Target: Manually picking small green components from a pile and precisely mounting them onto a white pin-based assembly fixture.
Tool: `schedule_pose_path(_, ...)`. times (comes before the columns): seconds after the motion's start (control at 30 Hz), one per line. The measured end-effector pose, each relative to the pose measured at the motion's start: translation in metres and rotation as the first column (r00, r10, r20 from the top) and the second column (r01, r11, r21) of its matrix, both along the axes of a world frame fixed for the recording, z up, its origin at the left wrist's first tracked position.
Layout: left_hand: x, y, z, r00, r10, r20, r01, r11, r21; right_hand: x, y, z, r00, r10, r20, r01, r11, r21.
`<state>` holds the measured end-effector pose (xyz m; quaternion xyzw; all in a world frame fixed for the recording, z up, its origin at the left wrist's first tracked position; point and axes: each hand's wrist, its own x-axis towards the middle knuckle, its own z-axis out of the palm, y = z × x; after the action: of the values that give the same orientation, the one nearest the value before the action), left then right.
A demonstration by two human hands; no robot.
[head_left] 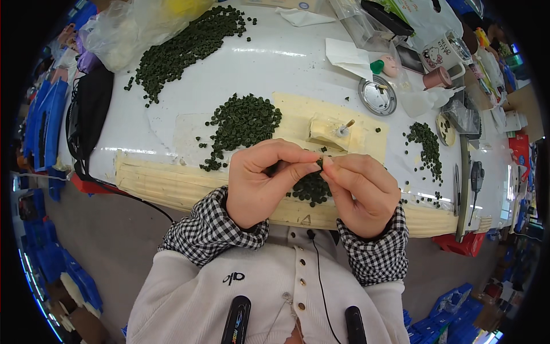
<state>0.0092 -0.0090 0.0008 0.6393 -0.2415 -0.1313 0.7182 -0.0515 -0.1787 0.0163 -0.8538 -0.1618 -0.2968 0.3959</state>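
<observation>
My left hand and my right hand meet over the near edge of the table. Between their thumbs and forefingers they pinch one small dark green piece, mostly hidden by the fingertips. Directly below the hands lies a small heap of dark green pieces, partly covered by them. To the left of it spreads a larger heap of small round green pieces. Just beyond my fingers, a cream-coloured block with a thin brown stick rising from it rests on a yellowish sheet.
A long green heap lies far left beside a clear plastic bag. Right of my hands are another green heap, a round metal dish and a pink thread spool. A padded strip runs along the table's front edge.
</observation>
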Motion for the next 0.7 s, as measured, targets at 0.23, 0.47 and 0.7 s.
schedule_pose_path(0.23, 0.0005, 0.0006, 0.0008, 0.995, -0.048, -0.085, 0.047, 0.999, -0.009, 0.0008, -0.0053, -0.0001, 0.996, 0.034, 0.086, -0.022, 0.991, -0.136)
schedule_pose_path(0.47, -0.0002, -0.0001, -0.0004, 0.997, -0.049, -0.065, 0.045, 0.997, -0.056, -0.0035, -0.0049, -0.0028, 0.999, 0.038, 0.006, -0.038, 0.998, 0.054)
schedule_pose_path(0.7, -0.0005, 0.0003, -0.0021, 1.0, -0.027, -0.01, 0.026, 0.998, -0.051, -0.0058, -0.0032, -0.0022, 0.997, 0.032, -0.072, -0.023, 0.991, 0.131)
